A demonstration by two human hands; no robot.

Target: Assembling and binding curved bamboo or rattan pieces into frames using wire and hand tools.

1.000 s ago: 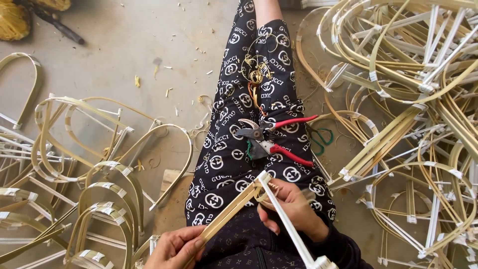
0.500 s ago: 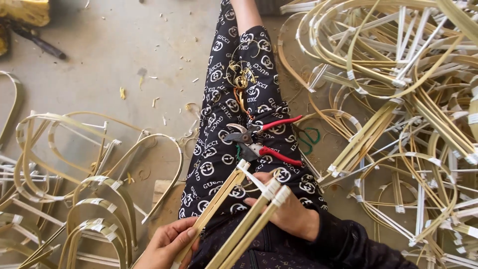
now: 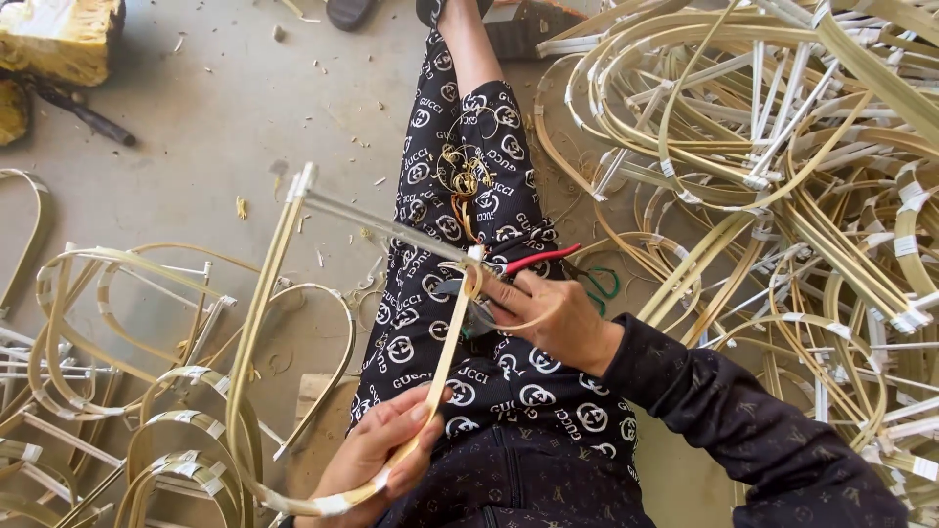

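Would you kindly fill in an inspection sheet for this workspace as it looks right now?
Surface: grey concrete floor, littered with shavings.
Job's things: bent bamboo frame across the lap; red-handled pliers on the leg.
Clutter: finished frames piled left and right; wire bundle on the leg.
Hands: left hand grips the frame's strip; right hand pinches its joint.
Cables: nothing seen.
Surroundings: yellow block, sandals.
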